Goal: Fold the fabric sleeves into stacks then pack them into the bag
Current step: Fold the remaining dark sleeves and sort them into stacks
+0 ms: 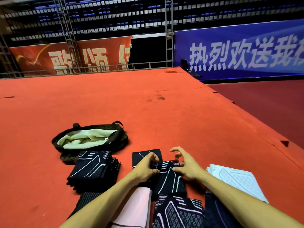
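Note:
A black fabric sleeve (171, 181) with white line patterns lies on the red carpet in front of me. My left hand (146, 168) pinches its upper left edge with curled fingers. My right hand (185, 167) rests its thumb and fingers on the sleeve's upper right edge, index finger raised. Behind it lies another folded black sleeve (144, 155). A stack of folded black sleeves (93, 170) sits to the left. The dark bag (88, 139) lies open behind the stack, showing a pale green lining.
A pink sleeve (136, 208) and a black patterned sleeve (177, 213) lie near me. White sleeves (236, 180) lie at the right. The red carpeted stage (148, 104) drops off along its right edge. Banners and metal scaffolding stand behind.

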Demonstrator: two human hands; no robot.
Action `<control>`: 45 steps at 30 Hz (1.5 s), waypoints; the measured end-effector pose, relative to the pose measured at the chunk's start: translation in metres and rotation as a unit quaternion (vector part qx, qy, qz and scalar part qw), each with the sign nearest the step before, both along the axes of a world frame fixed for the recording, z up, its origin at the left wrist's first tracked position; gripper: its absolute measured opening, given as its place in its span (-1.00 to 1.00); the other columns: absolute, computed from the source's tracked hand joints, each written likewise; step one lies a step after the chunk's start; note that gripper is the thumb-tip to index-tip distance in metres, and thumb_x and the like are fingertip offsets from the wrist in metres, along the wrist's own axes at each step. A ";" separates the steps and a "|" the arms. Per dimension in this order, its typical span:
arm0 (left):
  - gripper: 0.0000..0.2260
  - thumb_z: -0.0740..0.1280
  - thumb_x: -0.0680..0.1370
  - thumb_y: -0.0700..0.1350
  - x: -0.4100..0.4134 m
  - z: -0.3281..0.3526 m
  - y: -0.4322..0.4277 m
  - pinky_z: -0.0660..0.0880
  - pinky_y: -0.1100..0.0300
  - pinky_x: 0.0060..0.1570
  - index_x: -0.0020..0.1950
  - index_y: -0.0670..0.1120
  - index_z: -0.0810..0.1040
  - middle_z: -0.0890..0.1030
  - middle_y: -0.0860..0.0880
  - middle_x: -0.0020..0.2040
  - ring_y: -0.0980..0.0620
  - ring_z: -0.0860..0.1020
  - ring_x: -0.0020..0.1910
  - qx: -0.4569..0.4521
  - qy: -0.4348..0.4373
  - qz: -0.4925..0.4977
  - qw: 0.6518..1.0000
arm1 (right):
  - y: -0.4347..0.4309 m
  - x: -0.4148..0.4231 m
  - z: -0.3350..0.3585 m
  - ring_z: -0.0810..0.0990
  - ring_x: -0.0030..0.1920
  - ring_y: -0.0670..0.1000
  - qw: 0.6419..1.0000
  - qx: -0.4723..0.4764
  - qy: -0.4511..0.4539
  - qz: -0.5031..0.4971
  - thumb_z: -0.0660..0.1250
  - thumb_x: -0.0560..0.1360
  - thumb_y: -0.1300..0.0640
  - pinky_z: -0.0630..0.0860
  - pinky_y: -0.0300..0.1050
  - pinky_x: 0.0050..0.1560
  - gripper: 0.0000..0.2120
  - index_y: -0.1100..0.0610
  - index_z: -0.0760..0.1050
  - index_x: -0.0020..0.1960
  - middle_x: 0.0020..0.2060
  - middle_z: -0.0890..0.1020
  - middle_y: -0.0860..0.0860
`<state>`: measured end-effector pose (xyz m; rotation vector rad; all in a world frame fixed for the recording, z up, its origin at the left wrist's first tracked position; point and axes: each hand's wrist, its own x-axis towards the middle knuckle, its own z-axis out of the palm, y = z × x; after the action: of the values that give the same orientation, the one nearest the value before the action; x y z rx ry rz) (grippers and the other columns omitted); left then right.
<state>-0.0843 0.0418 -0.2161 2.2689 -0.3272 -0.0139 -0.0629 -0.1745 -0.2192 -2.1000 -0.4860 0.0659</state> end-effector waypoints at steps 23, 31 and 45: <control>-0.64 0.46 0.38 -0.41 -0.070 0.114 0.148 0.53 0.29 0.05 0.13 -0.15 0.60 0.48 0.08 0.31 0.15 0.58 0.14 -0.233 -0.071 0.092 0.965 | 0.152 -0.025 0.100 0.62 0.02 0.01 0.975 0.184 -0.077 0.098 0.52 0.32 0.31 0.58 -0.12 0.02 -0.63 -0.10 0.54 -0.07 0.10 0.59 -0.07; -0.67 0.40 0.41 -0.45 -0.055 0.089 0.233 0.57 0.23 -0.16 0.06 -0.11 0.63 0.50 -0.02 0.33 -0.02 0.58 0.15 -0.206 0.037 0.176 0.962 | 0.253 -0.017 0.070 0.59 -0.02 0.03 0.992 0.100 -0.074 0.037 0.54 0.24 0.20 0.51 -0.06 0.10 -0.71 -0.05 0.51 -0.17 -0.06 0.64 0.03; -0.57 0.45 0.39 -0.32 -0.056 0.045 0.246 0.32 0.54 0.05 0.26 -0.16 0.56 0.36 -0.02 0.32 0.11 0.43 0.24 0.106 -0.064 0.182 0.975 | 0.266 -0.017 0.041 0.45 0.05 -0.05 0.981 -0.090 -0.145 0.091 0.53 0.32 0.11 0.39 -0.18 0.15 -0.59 0.06 0.47 0.11 0.10 0.48 -0.01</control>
<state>-0.1405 0.2878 -0.1708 2.5165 0.0307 0.3018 -0.0797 0.0913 -0.1784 -2.2477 -0.8758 -0.0946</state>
